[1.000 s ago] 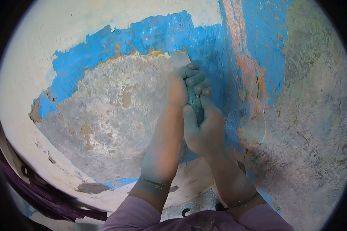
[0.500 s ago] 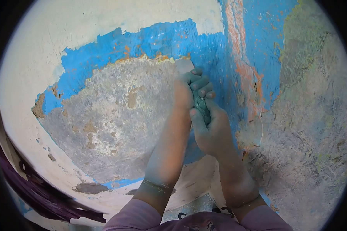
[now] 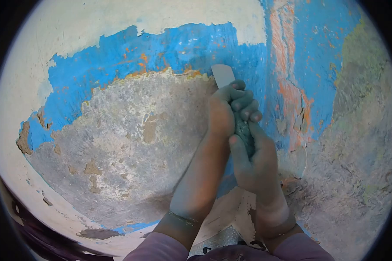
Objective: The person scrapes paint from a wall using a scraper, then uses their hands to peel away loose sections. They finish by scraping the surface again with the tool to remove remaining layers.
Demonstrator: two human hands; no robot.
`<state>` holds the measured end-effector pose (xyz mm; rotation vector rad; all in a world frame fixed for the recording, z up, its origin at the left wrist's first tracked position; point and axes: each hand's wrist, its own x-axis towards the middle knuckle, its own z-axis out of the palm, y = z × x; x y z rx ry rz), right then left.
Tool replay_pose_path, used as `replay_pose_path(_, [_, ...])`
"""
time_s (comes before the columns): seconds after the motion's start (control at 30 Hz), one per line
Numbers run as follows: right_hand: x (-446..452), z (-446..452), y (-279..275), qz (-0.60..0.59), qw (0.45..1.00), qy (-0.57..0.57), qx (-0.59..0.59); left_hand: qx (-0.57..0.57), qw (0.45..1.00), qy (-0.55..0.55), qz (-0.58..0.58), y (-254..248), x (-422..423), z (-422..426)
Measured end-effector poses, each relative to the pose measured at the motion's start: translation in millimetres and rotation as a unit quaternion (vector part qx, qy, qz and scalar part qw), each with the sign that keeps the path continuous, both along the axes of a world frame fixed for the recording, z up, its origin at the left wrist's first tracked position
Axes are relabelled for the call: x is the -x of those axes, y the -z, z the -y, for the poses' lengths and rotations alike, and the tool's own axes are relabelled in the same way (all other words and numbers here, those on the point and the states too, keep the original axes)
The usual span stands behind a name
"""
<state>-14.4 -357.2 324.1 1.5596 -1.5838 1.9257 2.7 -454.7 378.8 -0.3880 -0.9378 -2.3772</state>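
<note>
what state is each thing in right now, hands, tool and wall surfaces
Scraper, held in both hands, blade showing
Left hand, closed around the handle near the blade
Right hand, closed around the handle's lower end
Blue paint, partly gone, ragged-edged
Cream paint, jagged beside the blue
Grey patch, bare, rough, blotched with brown

Single head-worn view, near, facing forward-down onto peeling blue, cream and grey plastered wall; dust-coated bare forearms enter from 6 o'clock.
</note>
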Motion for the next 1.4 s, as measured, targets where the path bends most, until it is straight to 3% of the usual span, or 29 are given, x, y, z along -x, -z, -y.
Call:
replay_pose_path(0.17, [3, -19, 7, 0.0, 0.998, -0.017, -0.056, -0.033, 0.999, 0.02, -0.037, 27, 5, -2])
replay_pose_path(0.33, [8, -2, -8, -0.035, 0.999, -0.001, -0.012, -0.034, 0.998, 0.016, -0.047, 3, 6, -2])
replay_pose_path(0.5, [5, -17, 9, -0.029, 0.998, 0.018, -0.053, -0.042, 0.998, 0.013, -0.034, 29, 3, -7])
replay_pose_path(0.87, [-1, -18, 1, -0.022, 0.998, 0.043, -0.045, -0.064, 0.992, 0.076, -0.084, 23, 14, -2])
replay_pose_path(0.93, [-3, -19, -10, 0.0, 0.995, 0.04, -0.09, -0.067, 0.992, 0.072, -0.078, 14, 14, -2])
replay_pose_path(1.3, [-1, -19, -5, 0.0, 0.998, 0.032, -0.057, -0.059, 0.992, 0.07, -0.084, 9, 14, -4])
replay_pose_path(1.4, [-1, -17, 2, -0.001, 0.998, 0.032, -0.059, -0.073, 0.989, 0.091, -0.086, 30, 17, -3])
